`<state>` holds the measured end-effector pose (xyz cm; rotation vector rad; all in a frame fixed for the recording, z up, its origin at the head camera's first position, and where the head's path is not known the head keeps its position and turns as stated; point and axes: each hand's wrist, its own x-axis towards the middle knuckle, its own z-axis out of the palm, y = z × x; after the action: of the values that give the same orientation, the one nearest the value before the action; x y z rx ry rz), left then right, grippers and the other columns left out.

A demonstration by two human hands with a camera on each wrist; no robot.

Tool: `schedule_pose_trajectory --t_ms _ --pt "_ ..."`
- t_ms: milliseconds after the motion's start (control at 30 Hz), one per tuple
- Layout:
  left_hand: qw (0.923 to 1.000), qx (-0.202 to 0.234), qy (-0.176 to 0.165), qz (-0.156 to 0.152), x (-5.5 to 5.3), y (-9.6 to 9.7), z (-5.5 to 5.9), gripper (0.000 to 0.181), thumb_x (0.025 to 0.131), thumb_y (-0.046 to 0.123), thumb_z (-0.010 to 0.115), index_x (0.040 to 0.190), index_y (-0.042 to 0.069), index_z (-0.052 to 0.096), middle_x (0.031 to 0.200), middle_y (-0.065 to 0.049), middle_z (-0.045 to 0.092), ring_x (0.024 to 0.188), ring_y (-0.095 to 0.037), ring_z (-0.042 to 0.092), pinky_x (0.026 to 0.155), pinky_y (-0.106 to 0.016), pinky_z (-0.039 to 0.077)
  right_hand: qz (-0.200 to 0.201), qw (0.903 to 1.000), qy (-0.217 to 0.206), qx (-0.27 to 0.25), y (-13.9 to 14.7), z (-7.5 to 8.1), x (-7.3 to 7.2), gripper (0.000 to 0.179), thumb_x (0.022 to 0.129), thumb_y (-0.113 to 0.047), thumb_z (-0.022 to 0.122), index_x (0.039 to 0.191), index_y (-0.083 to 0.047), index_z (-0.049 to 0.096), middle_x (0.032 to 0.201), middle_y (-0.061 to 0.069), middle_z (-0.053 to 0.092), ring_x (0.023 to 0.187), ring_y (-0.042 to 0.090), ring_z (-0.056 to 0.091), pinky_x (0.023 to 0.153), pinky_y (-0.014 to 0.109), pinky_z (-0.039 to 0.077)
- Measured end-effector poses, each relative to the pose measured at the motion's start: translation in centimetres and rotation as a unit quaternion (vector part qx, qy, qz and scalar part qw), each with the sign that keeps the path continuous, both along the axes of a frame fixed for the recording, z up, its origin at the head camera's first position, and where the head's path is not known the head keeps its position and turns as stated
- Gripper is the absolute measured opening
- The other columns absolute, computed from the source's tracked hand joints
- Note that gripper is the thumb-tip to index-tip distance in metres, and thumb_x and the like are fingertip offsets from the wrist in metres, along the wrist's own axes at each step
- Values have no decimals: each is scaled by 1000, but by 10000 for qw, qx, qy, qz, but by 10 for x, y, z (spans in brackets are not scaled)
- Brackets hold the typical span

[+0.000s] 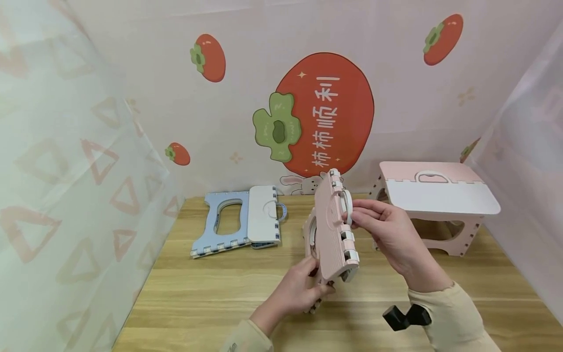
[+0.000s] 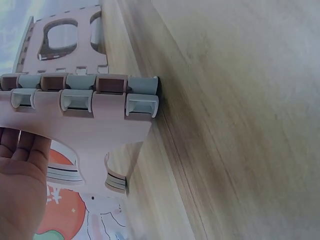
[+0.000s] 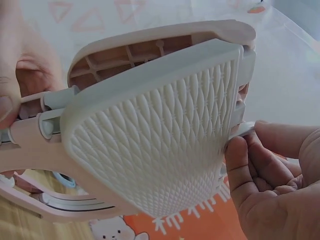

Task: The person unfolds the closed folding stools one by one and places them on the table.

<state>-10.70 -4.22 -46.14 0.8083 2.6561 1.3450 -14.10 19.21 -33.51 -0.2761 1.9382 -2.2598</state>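
Note:
A pink-and-white folding stool, partly folded, is tilted up over the wooden table in front of me. At its lower end, my left hand grips the hinged pink leg panel. My right hand pinches the small white carry handle on the seat's hinged edge between thumb and fingers. The right wrist view shows the white seat half, its face textured, folded back near the pink half, whose ribbed underside shows. Part of my left fingers is hidden behind the leg panel.
A blue-and-white folding stool lies folded at the table's back left. Another pink-and-white stool stands unfolded at the back right. Behind the table hangs a printed backdrop, with pale sheets at both sides.

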Motion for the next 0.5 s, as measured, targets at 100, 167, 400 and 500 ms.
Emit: schedule_pose_trajectory --t_ms 100,167,400,500 --pt "10000 50 19 17 -2 -1 -1 47 89 31 79 131 21 62 136 4 62 123 -11 59 105 -34 51 -24 10000 -9 -53 -3 -1 -1 44 99 -10 68 135 9 52 107 2 77 91 10 70 83 19 57" --pt "10000 75 22 23 -3 -3 -2 47 89 32 79 131 21 62 135 4 62 122 -11 59 105 -34 52 -31 10000 14 -78 -5 -1 -2 44 99 -10 68 134 10 52 108 2 77 92 10 70 85 19 57" --pt "9998 188 60 52 -3 -5 -6 44 89 31 79 127 19 63 127 4 65 115 -10 61 100 -33 54 -14 9995 168 -261 -8 -6 -4 40 99 -6 66 132 11 51 106 3 77 98 10 71 90 22 57" --pt "9996 227 174 39 -3 -5 -6 42 89 31 79 125 18 63 123 4 65 112 -9 61 98 -32 55 -28 9988 237 -430 -7 -8 -3 34 99 -4 65 129 8 55 105 3 77 96 10 72 88 22 58"
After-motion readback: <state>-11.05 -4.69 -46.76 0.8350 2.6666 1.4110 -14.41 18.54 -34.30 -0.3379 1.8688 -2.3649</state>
